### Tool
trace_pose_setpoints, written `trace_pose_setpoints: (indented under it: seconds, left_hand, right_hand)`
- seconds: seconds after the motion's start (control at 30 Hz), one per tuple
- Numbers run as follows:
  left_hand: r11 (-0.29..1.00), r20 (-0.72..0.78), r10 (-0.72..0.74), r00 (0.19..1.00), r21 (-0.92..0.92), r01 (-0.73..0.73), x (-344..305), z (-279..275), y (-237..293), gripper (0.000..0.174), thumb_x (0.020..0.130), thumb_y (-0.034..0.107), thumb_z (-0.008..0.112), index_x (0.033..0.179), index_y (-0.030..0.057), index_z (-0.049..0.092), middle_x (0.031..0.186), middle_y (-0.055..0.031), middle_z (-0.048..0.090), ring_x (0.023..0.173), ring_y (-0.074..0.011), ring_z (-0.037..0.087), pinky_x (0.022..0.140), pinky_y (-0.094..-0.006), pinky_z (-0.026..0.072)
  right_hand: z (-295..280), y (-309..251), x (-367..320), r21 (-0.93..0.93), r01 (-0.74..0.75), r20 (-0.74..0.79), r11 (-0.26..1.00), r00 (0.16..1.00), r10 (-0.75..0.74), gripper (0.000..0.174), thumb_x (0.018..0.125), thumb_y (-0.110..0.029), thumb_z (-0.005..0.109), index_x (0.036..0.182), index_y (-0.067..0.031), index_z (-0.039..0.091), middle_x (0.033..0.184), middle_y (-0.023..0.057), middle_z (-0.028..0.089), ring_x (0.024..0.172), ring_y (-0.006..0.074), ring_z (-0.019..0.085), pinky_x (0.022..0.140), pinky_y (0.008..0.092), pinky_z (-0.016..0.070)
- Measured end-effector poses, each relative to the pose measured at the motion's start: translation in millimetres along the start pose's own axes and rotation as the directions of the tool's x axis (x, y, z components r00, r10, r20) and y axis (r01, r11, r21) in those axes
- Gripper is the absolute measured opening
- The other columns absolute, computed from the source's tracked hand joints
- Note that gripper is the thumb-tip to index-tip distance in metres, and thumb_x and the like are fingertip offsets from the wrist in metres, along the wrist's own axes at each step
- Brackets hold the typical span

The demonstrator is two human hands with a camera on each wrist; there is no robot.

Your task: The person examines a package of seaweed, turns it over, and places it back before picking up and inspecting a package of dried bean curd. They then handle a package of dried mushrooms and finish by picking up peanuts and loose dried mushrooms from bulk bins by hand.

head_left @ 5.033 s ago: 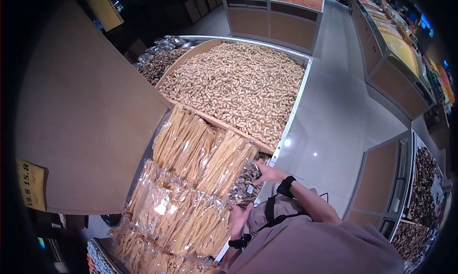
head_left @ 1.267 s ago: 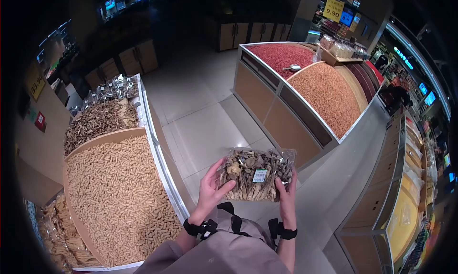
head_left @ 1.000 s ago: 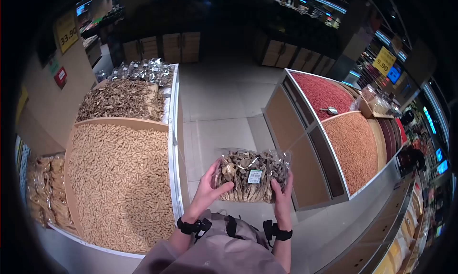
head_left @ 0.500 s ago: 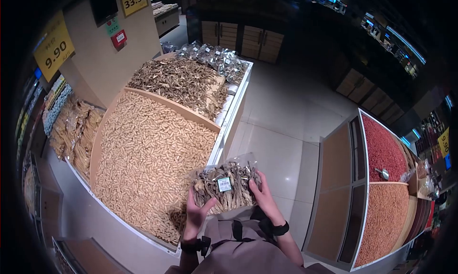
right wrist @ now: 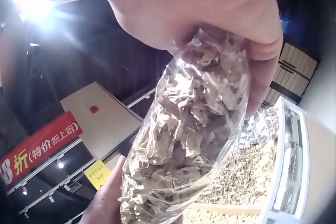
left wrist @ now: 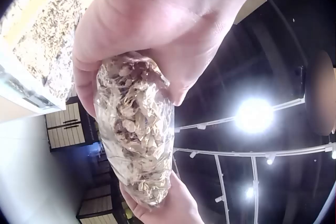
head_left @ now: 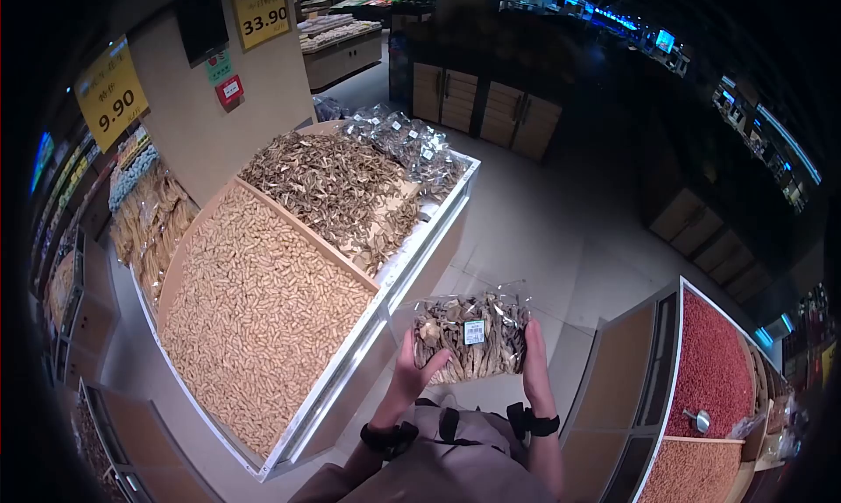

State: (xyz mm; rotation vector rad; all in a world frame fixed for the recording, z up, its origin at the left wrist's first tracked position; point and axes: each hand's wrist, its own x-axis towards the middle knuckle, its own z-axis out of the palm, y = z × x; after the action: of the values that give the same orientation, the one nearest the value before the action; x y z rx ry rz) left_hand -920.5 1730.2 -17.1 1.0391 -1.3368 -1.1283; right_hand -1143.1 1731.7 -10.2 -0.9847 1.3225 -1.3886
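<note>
- The bag (head_left: 469,352) is held up between the two hands, over the floor (head_left: 526,196), with its long axis running roughly from 9 to 3 o'clock in the head view and its label (head_left: 474,331) turned towards the wearer.
- Left grip (head_left: 406,380): holding the bag by its 9 o'clock end, thumb across the near face. From here the bag lies towards 2 o'clock.
- Right grip (head_left: 536,367): holding the 3 o'clock end. From here the bag lies between 9 and 10 o'clock.
- The stand (head_left: 337,361) is off towards 9 o'clock from the bag, so the left grip is the nearer of the two to it. On that stand, the loose dried heap (head_left: 324,183) lies at about 10 o'clock from the bag, and the clear packs (head_left: 407,141) at about 11.
- The red goods (head_left: 714,363) sit well apart, close to 3 o'clock.
- In the head view the bag covers most of the fingers behind it, and the right thumb is hard to make out; its far face and underside can't be seen.
- Each wrist view looks along the bag from one end, so neither shows its full length.
- The label's print is too small to read, and glare on the film blurs the contents. The top of the head view falls into darkness.
</note>
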Motion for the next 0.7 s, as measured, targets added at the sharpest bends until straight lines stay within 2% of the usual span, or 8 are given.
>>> trace_pose_setpoints:
  seconds: [0.17, 0.2, 0.37, 0.43, 0.5, 0.57, 0.63, 0.7]
  left_hand:
    - [0.948, 0.142, -0.21, 0.967, -0.212, 0.237, 32, 43, -6, 0.077, 0.087, 0.022, 0.075, 0.144, -0.0034, 0.029, 0.13, -0.0138, 0.054, 0.119, -0.0181, 0.052, 0.102, -0.0329, 0.0433]
    - [0.944, 0.148, -0.258, 0.955, -0.173, 0.282, 36, 46, -24, 0.083, 0.086, 0.028, 0.075, 0.145, -0.0032, 0.026, 0.134, -0.0147, 0.051, 0.123, -0.0192, 0.05, 0.104, -0.0343, 0.0411]
    - [0.962, 0.135, -0.272, 0.953, 0.022, 0.271, 81, 67, -50, 0.083, 0.087, 0.03, 0.075, 0.145, -0.0032, 0.026, 0.136, -0.0179, 0.049, 0.127, -0.0222, 0.048, 0.107, -0.0363, 0.0384]
    - [0.973, 0.175, -0.201, 0.964, 0.148, 0.176, 107, 78, -44, 0.081, 0.087, 0.033, 0.073, 0.145, -0.0032, 0.028, 0.138, -0.0196, 0.048, 0.13, -0.0246, 0.047, 0.109, -0.0369, 0.0361]
    - [0.959, 0.225, -0.283, 0.932, 0.05, 0.279, 132, 98, -40, 0.08, 0.088, 0.037, 0.071, 0.145, -0.0014, 0.029, 0.14, -0.0216, 0.047, 0.132, -0.0284, 0.046, 0.111, -0.0382, 0.0339]
    - [0.967, 0.243, -0.248, 0.938, 0.119, 0.225, 160, 115, -60, 0.082, 0.087, 0.04, 0.071, 0.146, 0.0, 0.029, 0.14, -0.0213, 0.048, 0.132, -0.0285, 0.046, 0.111, -0.0381, 0.0338]
    - [0.961, 0.285, -0.246, 0.927, 0.198, 0.194, 191, 131, -73, 0.086, 0.087, 0.045, 0.071, 0.146, 0.0007, 0.028, 0.141, -0.0216, 0.047, 0.133, -0.0292, 0.045, 0.111, -0.0386, 0.0331]
    - [0.964, 0.281, -0.235, 0.931, 0.188, 0.186, 226, 149, -91, 0.084, 0.088, 0.046, 0.069, 0.146, 0.0003, 0.029, 0.14, -0.0221, 0.047, 0.133, -0.0292, 0.045, 0.111, -0.0384, 0.0327]
  right_hand:
    - [-42, 3, 37, 0.028, -0.035, -0.027, 0.999, 0.999, 0.036, 0.041, 0.106, -0.036, 0.038, 0.125, -0.0017, 0.05, 0.111, 0.0028, 0.055, 0.104, 0.0116, 0.049, 0.096, 0.0275, 0.0377]
    - [-51, 16, 46, 0.036, -0.044, -0.013, 0.998, 0.999, 0.044, 0.041, 0.106, -0.036, 0.039, 0.125, -0.0012, 0.05, 0.111, 0.003, 0.055, 0.103, 0.0117, 0.048, 0.096, 0.0276, 0.0375]
    - [-69, 24, 80, 0.087, -0.115, -0.012, 0.99, 0.993, 0.116, 0.043, 0.105, -0.036, 0.042, 0.13, -0.0016, 0.046, 0.113, 0.0038, 0.055, 0.105, 0.012, 0.047, 0.096, 0.0272, 0.0369]
    - [-71, 13, 94, 0.081, -0.172, -0.085, 0.982, 0.98, 0.179, 0.044, 0.104, -0.035, 0.045, 0.133, -0.0023, 0.043, 0.115, 0.0054, 0.054, 0.106, 0.0129, 0.047, 0.096, 0.0276, 0.037]
    - [-89, 25, 113, 0.076, -0.182, -0.099, 0.98, 0.977, 0.189, 0.046, 0.103, -0.034, 0.048, 0.136, -0.0023, 0.042, 0.119, 0.0077, 0.055, 0.108, 0.0137, 0.048, 0.097, 0.0278, 0.0377]
    - [-103, 34, 140, -0.003, -0.236, -0.153, 0.972, 0.96, 0.233, 0.061, 0.101, -0.043, 0.049, 0.144, -0.0018, 0.036, 0.136, 0.0147, 0.048, 0.126, 0.0209, 0.044, 0.109, 0.0336, 0.0309]
    - [-112, 27, 169, 0.085, -0.168, -0.157, 0.982, 0.971, 0.179, 0.052, 0.101, -0.036, 0.052, 0.14, -0.002, 0.039, 0.125, 0.0128, 0.056, 0.114, 0.0173, 0.051, 0.1, 0.0298, 0.0376]
    - [-123, 20, 204, 0.061, -0.216, -0.206, 0.974, 0.953, 0.224, 0.055, 0.1, -0.037, 0.053, 0.14, -0.0018, 0.039, 0.126, 0.0135, 0.056, 0.116, 0.0178, 0.05, 0.101, 0.0309, 0.0374]
